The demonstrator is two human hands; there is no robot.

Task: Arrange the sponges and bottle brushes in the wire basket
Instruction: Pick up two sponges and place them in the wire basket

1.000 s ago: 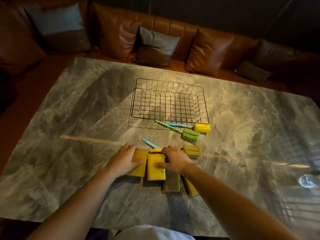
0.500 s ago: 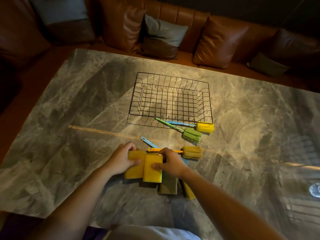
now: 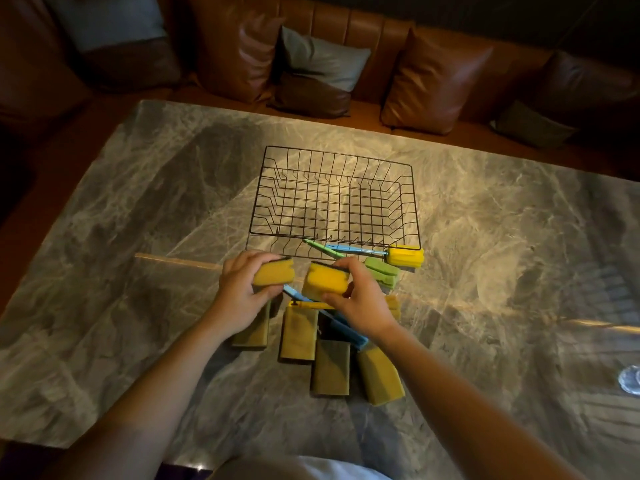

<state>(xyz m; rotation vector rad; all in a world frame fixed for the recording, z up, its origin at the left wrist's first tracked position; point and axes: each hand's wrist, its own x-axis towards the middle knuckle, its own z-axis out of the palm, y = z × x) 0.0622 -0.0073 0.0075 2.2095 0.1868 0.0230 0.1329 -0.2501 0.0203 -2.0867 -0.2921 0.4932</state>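
Above the near rim of the basket [image 3: 334, 199], each hand holds one sponge clear of the table [image 3: 138, 306]; the left hand [image 3: 242, 292] is clamped on the left sponge [image 3: 273, 273], thumb under and fingers over, and the right hand [image 3: 360, 303] is clamped on the right sponge [image 3: 325, 280] the same way. Both sponges sit just short of the basket, which looks empty; four more sponges [image 3: 299, 332] lie flat in a loose row below the hands, and brushes lie among them and along the basket's front edge: a yellow brush [image 3: 403, 256] and a green brush [image 3: 382, 271] near the right corner, a blue handle [image 3: 343, 325] crossing under the right wrist.

Risks, as I judge them: the grips are on the sponges' edges, and soft foam squeezed there may buckle and slip out before it clears the rim; carried low, a sponge could catch the front wire and shove the light basket away across the smooth stone; the right wrist hangs right over the blue handle and an orange handle [image 3: 311, 304], so a careless return could sweep them off their place; the handles resting against the front wire may roll if the basket shifts; dropped loosely, the sponges may land askew and crowd out the brushes.
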